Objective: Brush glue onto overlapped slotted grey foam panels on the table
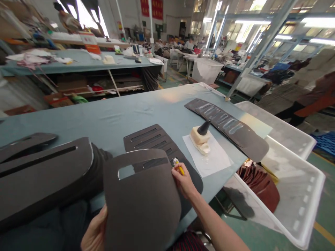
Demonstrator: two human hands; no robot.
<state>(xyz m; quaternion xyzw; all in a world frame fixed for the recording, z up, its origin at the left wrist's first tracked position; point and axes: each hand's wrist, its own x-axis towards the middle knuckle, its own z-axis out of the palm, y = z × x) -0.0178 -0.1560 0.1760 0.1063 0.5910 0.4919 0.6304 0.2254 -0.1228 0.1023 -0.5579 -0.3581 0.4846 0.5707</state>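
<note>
My left hand [95, 230] grips the lower edge of a dark grey slotted foam panel [142, 202], lifting it above the table. My right hand [184, 181] pinches a small yellow-handled tool [179, 168], its tip at the panel's right edge. Beneath the held panel lies a similar slotted panel [154, 143]. Another slotted panel [226, 129] rests further right, its slots glossy. Between them, a cream-coloured block with a black cone [200, 134] stands on a white paper sheet [216, 158]. More dark panels [42, 167] are piled at the left.
The work table [117, 118] has a blue-grey cover. Translucent white plastic bins [288, 188] stand beyond its right edge, one holding brown pieces [259, 184]. A person [309, 90] stands at the right. Further tables with materials fill the workshop behind.
</note>
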